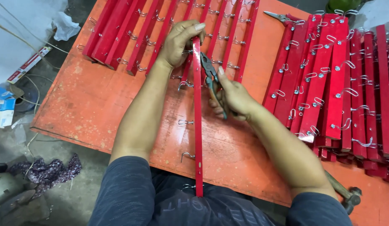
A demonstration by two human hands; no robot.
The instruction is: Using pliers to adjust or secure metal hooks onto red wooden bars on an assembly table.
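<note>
My left hand [179,42] grips the far end of a long red wooden strip [198,125] that stands on edge and runs toward my body. Metal wire hooks [185,122] stick out of its left side. My right hand [232,98] holds a pair of pliers [211,77] whose jaws touch the strip's right side near the top. The strip rests on an orange board [98,96].
Rows of red hooked strips [131,29] lie at the board's far left. A larger pile of such strips [336,79] fills the right. Scissors [278,16] lie at the top, a hammer [349,194] at lower right. Cloth [48,169] and litter lie on the floor.
</note>
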